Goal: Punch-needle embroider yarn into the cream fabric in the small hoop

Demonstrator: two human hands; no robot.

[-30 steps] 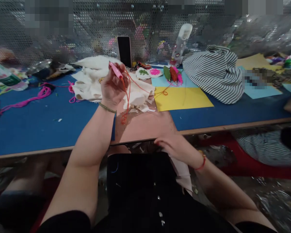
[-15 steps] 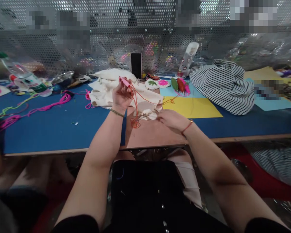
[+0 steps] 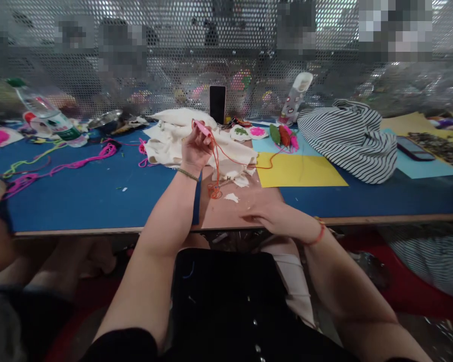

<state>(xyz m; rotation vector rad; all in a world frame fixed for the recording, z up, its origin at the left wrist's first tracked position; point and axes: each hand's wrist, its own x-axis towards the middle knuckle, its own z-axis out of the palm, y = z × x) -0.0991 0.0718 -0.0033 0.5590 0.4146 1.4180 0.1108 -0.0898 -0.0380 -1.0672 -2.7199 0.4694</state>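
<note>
The left hand [image 3: 196, 151] is raised, grip clamped on a smooth, slim pink tool [image 3: 203, 128] in front of crumpled white cloth [image 3: 162, 144]. From that hand, thin orange thread [image 3: 214, 191] trails to a loose tangle at five o'clock. At four, the right hand [image 3: 281, 216] is low over flat brown board [image 3: 226, 213], fingers toward nine; whether its grip is apart or together, I cannot tell. Striped cloth [image 3: 347, 141] bunches at three.

Sleeves [image 3: 124, 346] are black; bracelets [image 3: 187, 174] are olive and red.
</note>
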